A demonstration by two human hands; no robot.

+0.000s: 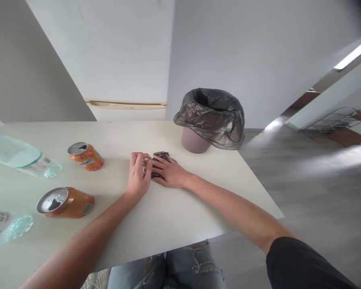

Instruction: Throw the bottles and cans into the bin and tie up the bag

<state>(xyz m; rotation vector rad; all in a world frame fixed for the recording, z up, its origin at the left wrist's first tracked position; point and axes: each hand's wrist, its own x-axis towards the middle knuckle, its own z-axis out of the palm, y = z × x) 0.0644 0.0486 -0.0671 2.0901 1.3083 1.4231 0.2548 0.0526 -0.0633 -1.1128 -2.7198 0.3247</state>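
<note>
A small dark folded plastic bag (161, 155) lies on the pale table (168, 216), mostly covered by my hands. My right hand (171, 173) rests on it with fingers laid flat over the bundle. My left hand (139, 176) is beside it on the left, fingers curled and pinching the bundle's left edge. Just beyond the bag stands a small pinkish bin (195, 141) lined with a dark, see-through bin bag (212, 116).
Two orange drink cans lie on their sides at left, one nearer the back (86, 155) and one nearer me (65, 202). A clear plastic bottle (19, 156) lies at far left, another (6, 228) at the lower left. The table's right edge drops to grey floor.
</note>
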